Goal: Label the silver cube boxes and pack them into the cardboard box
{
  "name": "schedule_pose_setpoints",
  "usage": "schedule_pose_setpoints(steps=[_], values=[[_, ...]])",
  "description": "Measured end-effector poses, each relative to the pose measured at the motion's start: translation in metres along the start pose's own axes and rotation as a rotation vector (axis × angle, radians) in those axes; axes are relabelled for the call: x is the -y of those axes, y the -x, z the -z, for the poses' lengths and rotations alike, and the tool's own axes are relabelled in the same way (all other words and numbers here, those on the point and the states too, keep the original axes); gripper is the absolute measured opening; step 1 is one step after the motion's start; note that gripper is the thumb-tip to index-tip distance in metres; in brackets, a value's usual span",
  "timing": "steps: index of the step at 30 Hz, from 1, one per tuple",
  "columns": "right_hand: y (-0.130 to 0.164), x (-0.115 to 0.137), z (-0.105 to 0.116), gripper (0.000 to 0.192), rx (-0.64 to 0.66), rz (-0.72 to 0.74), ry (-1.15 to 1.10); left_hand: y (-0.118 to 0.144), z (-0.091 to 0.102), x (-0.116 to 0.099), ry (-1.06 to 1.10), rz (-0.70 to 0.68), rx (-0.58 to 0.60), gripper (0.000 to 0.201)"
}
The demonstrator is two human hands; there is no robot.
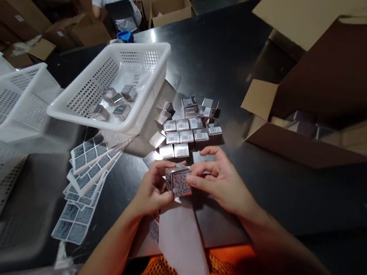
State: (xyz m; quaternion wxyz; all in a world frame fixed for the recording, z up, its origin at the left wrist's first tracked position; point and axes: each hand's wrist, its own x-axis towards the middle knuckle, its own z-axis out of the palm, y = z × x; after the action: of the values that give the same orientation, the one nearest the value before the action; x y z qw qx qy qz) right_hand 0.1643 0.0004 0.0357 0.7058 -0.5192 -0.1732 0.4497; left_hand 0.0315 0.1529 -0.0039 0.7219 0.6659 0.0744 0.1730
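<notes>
Dark table (pixel 298 194): small boxes (pixel 184 131), label sheets (pixel 87 178), white basket (pixel 108 86), cardboard carton (pixel 308 127).

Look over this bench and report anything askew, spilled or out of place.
The white basket sits tilted, propped on other baskets with its near edge overhanging the fanned label sheets. Small boxes lie in a loose cluster, some tipped over. Both the left hand and right hand hold one box. Nothing looks spilled or damaged.

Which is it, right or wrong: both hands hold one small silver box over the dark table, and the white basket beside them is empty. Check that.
Wrong on the basket. In the head view, the white basket has several small silver boxes in it. The rest stands: the left hand and right hand hold one small silver box over the dark table.
</notes>
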Motion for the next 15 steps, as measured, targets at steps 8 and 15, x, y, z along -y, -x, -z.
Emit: schedule_pose_setpoints(steps=[8, 15], values=[[0.0005, 0.0056, -0.0044, 0.066, -0.05, -0.027, 0.025, 0.0002, -0.0005, 0.0013, 0.013, 0.014, -0.006, 0.054], [0.0014, 0.0035, -0.0049, 0.064, -0.063, -0.005, 0.027, 0.0017, -0.0009, 0.001, -0.007, 0.086, -0.021, 0.052]])
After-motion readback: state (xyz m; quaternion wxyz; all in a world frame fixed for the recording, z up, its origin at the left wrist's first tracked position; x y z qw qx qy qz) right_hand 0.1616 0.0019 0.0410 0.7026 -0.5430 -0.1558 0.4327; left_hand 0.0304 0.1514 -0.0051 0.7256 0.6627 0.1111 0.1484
